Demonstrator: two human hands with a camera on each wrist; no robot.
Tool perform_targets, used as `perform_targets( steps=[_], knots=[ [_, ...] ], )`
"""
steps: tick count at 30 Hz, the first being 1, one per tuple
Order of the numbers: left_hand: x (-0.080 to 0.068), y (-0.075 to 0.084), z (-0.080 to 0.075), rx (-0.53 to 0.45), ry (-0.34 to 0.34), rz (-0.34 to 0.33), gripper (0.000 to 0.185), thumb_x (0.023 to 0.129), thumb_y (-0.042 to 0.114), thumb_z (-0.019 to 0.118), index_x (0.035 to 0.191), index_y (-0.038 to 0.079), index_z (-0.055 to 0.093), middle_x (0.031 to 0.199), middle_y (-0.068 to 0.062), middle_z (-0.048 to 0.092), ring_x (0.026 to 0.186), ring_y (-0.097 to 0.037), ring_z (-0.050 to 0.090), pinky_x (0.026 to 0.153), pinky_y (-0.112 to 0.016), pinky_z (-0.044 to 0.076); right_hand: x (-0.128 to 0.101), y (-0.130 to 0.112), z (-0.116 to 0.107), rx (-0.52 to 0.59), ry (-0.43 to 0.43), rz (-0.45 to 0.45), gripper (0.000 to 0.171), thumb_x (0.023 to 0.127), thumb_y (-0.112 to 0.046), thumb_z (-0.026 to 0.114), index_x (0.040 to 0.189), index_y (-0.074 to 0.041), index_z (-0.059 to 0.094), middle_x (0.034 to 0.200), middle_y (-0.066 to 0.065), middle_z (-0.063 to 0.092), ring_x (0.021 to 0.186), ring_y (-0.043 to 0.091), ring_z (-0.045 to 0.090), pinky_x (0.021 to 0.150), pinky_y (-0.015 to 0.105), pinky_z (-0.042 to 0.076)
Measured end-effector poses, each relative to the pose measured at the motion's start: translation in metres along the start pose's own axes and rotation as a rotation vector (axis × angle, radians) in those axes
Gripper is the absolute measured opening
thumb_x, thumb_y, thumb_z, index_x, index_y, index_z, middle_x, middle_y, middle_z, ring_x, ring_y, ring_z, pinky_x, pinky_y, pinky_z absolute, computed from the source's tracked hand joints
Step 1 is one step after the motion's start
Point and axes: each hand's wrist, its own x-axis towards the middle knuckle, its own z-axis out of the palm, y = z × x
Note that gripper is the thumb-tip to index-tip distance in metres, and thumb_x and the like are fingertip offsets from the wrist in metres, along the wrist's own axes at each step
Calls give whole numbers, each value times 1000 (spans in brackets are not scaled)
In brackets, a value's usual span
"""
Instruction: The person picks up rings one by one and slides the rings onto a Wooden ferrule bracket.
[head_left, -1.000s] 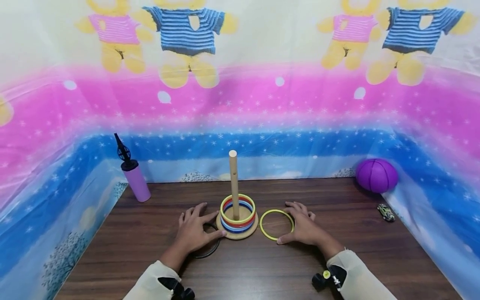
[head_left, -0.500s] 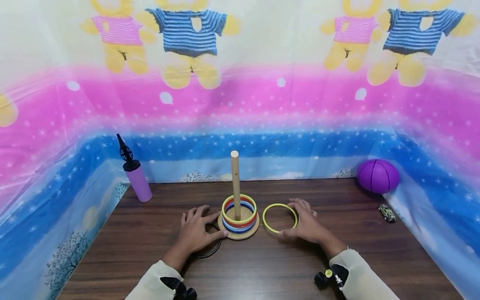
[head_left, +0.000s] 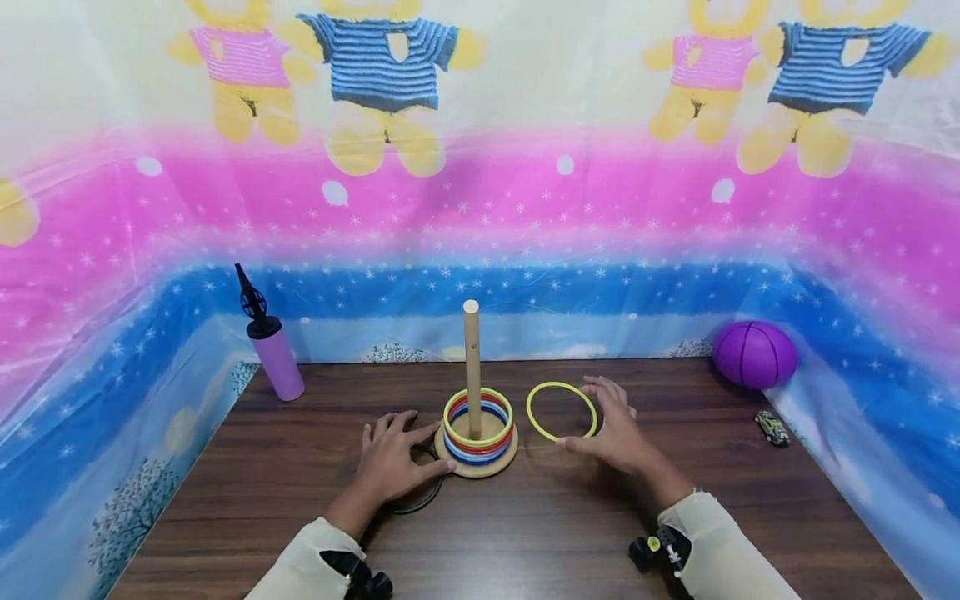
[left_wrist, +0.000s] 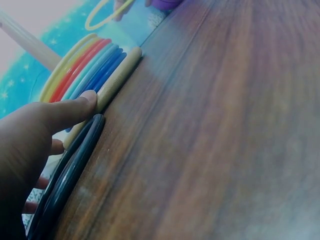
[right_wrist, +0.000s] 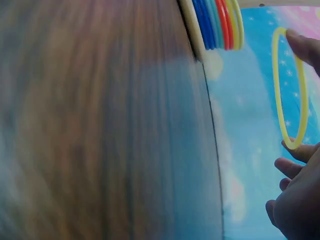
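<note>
Right now the right hand (head_left: 618, 433) holds a yellow ring (head_left: 562, 411) lifted off the wooden table (head_left: 525, 533), thumb at the ring's near edge and fingertips at its far right edge, so the digits are pinched on the thin hoop rather than spread free; the right wrist view shows the same pinch at two spots on the ring's rim. From that hand the wooden peg (head_left: 471, 367) stands at about nine o'clock, upright, its long axis vertical, and the ring hangs just beside it with its opening facing roughly upward, tilted a little. The peg's top sits higher than the ring, so height and a leftward line are the relation that matters. The right hand is plainly the nearer one to the ring. The left hand (head_left: 393, 462) lies flat at the peg's eight o'clock, fingers relaxed and slightly apart, thumb tip touching the round wooden base (head_left: 487, 460), palm over a dark ring (head_left: 420, 498) on the table. Stacked rings (head_left: 477, 427) already circle the peg.
</note>
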Motion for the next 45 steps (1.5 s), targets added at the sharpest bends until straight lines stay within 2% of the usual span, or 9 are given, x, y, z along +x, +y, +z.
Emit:
perform_targets(
  steps=[8, 17, 24, 29, 35, 40, 45],
  knots=[
    [0, 1, -2, 21, -18, -7, 82, 88, 79, 75, 154, 30, 66, 167, -21, 49, 158, -56, 36, 121, -90, 19, 5, -8, -9, -15, 15, -8, 88, 72, -35, 103, 141, -1, 60, 171, 23, 39, 164, 50, 17, 116, 80, 15],
    [2, 3, -2, 102, -56, -24, 92, 92, 86, 61, 162, 26, 57, 173, -18, 43, 159, -61, 30, 115, -96, 16, 12, -21, -24, -2, 20, 22, 90, 74, -34, 103, 144, 1, 58, 174, 19, 36, 166, 46, 13, 121, 82, 8],
    [2, 5, -2, 107, -95, -22, 91, 94, 86, 57, 165, 30, 52, 175, -16, 41, 160, -65, 27, 112, -98, 14, 17, -29, -31, 4, 20, 15, 91, 75, -35, 103, 146, -1, 58, 173, 17, 38, 166, 45, 13, 122, 86, 3],
    [1, 6, -3, 114, -103, -21, 92, 95, 86, 56, 168, 31, 47, 175, -17, 41, 159, -66, 26, 111, -99, 14, 26, -44, -39, 9, 49, -16, 93, 74, -34, 103, 148, 0, 57, 173, 16, 39, 165, 45, 17, 123, 84, 5],
    [0, 8, -4, 129, -124, -21, 89, 97, 85, 54, 168, 31, 48, 174, -17, 42, 160, -66, 26, 110, -100, 15, 37, -67, -50, -21, 59, 0, 95, 77, -37, 100, 151, 0, 54, 176, 14, 35, 168, 43, 16, 126, 83, 4],
    [0, 9, -4, 130, -131, -21, 89, 97, 85, 53, 167, 31, 48, 175, -17, 41, 160, -66, 25, 109, -100, 15, 45, -84, -56, -24, 75, 5, 93, 79, -40, 98, 151, -2, 54, 176, 12, 35, 168, 42, 16, 127, 82, 14],
    [1, 8, -4, 134, -127, -20, 90, 96, 85, 54, 167, 30, 49, 174, -18, 42, 159, -67, 26, 108, -100, 16, 51, -105, -62, 21, 102, 0, 88, 81, -39, 97, 148, -2, 54, 176, 12, 36, 168, 40, 18, 127, 79, 25]
  ],
)
